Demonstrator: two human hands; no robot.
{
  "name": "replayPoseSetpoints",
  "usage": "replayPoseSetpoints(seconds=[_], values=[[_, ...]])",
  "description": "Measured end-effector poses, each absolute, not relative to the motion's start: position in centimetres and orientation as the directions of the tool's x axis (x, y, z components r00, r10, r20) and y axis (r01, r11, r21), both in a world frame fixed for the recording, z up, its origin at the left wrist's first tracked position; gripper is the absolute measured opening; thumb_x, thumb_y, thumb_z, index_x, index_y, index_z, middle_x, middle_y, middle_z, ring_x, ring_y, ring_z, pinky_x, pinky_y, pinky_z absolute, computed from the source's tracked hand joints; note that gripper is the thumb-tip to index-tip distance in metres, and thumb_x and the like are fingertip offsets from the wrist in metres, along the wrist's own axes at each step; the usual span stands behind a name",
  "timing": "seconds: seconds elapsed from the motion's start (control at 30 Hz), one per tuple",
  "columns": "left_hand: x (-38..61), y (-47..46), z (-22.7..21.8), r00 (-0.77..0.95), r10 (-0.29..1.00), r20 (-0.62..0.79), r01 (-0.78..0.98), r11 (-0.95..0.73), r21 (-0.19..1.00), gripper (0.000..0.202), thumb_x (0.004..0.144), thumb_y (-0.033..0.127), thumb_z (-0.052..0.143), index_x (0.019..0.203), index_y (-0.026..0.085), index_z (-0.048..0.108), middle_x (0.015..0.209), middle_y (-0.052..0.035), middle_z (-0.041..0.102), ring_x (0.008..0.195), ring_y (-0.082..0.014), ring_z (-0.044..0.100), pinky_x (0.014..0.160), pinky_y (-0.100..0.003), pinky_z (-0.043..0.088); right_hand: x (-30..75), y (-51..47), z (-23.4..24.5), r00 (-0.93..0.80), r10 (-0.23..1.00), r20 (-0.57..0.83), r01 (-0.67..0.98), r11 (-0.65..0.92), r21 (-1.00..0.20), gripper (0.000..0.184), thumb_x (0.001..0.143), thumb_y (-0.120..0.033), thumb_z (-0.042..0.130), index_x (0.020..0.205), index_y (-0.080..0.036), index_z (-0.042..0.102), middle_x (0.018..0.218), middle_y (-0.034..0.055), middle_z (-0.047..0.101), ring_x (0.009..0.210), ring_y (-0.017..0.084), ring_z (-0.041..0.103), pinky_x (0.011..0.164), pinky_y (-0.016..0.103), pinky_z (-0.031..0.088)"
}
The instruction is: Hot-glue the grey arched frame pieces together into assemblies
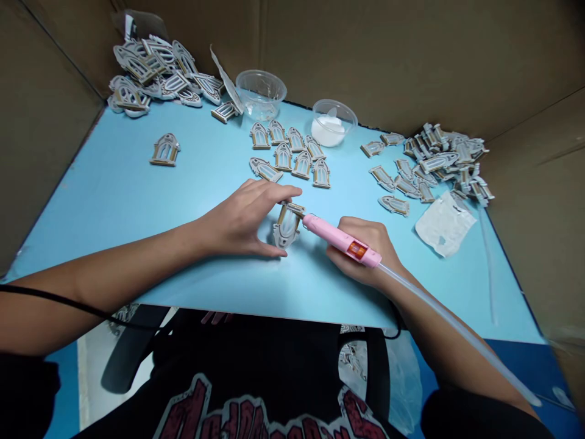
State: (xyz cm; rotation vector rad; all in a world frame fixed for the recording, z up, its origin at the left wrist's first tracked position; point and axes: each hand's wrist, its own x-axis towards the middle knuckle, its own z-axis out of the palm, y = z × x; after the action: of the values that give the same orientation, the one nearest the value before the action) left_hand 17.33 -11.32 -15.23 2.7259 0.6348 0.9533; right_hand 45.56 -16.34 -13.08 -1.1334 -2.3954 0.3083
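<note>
My left hand (251,219) is closed around a small arched window-shaped piece (287,225), white and grey with gold-brown edging, gripped between thumb and fingers just above the table. In my right hand (365,250) is a pink hot glue gun (336,238) with a long clear glue stick (457,329) trailing out of its back. Its nozzle points left and meets the upper right edge of the piece; whether glue is coming out I cannot tell. Beyond my left hand a group of similar arched pieces (283,157) lies flat on the light blue table (205,195).
Heaps of arched pieces stand at the back left (155,67) and right (450,155). One piece (165,150) lies alone at left. Two clear tubs (261,85) (336,113) stand at the back. A white plastic bag (445,224) and a spare glue stick (489,274) lie right.
</note>
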Motion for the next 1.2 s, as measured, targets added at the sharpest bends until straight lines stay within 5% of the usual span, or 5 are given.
replayPoseSetpoints(seconds=[0.53,0.83,1.2], values=[[17.24,-11.18,-15.23,0.689,0.437,0.579,0.324,-0.900,0.293,0.085,0.082,0.049,0.085,0.148,0.021,0.040,0.135,-0.0133,0.067,0.122,-0.0271,0.065,0.101,-0.038,0.046,45.72,-16.32,-13.12,-0.539,0.788,0.298,0.681,0.616,-0.396,0.029,0.085,-0.024,0.057,0.061,-0.023,0.039,0.060,-0.0031,0.044,0.051,0.010,0.044,0.052,0.027,0.033],[17.06,-11.23,-15.13,0.690,0.467,0.554,0.349,-0.884,0.311,0.084,0.081,0.050,0.084,0.149,0.024,0.042,0.138,-0.0127,0.066,0.124,-0.0291,0.064,0.101,-0.040,0.045,46.03,-16.28,-13.28,-0.560,0.766,0.314,0.625,0.640,-0.447,0.008,0.086,-0.025,0.062,0.080,-0.022,0.060,0.079,0.0027,0.066,0.068,0.015,0.061,0.061,0.027,0.045],[17.10,-11.23,-15.06,0.691,0.479,0.541,0.384,-0.878,0.286,0.082,0.081,0.053,0.081,0.147,0.023,0.043,0.137,-0.0122,0.067,0.126,-0.0296,0.063,0.102,-0.041,0.044,46.22,-16.22,-13.33,-0.583,0.744,0.327,0.617,0.667,-0.417,0.007,0.089,-0.026,0.064,0.086,-0.020,0.064,0.084,0.0053,0.071,0.070,0.016,0.066,0.062,0.027,0.047]])
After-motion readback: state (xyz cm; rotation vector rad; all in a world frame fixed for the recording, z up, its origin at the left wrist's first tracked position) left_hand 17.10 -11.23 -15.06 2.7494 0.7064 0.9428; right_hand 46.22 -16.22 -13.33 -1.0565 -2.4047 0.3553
